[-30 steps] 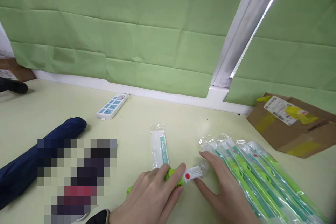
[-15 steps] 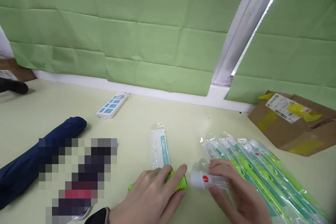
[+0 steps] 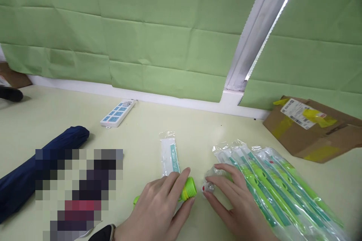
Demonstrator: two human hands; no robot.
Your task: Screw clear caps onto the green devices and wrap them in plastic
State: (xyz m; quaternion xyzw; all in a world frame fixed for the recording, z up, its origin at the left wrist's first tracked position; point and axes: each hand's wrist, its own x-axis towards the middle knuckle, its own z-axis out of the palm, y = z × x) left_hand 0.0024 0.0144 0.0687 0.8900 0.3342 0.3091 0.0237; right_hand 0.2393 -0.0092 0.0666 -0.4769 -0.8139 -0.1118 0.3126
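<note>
My left hand (image 3: 158, 211) is closed round a bright green ribbed handle (image 3: 189, 189), whose open end points right. My right hand (image 3: 236, 207) pinches a small white brush head with a red dot (image 3: 206, 187), still partly inside crinkled clear wrapping. A small gap separates the head from the handle's end. A flat white and teal packet (image 3: 169, 154) lies on the table just beyond my left hand. Several sealed packs of green toothbrushes (image 3: 271, 188) lie fanned out under and beside my right hand.
A folded navy umbrella (image 3: 34, 169) lies at the left, next to a blurred patch. A white power strip (image 3: 115, 112) sits near the wall. A brown cardboard box (image 3: 311, 131) stands at the right. Green sheets cover the wall behind.
The brush head was attached to the green handle one second ago. My right hand pulled it off to the right, then brought it back close to the handle's end.
</note>
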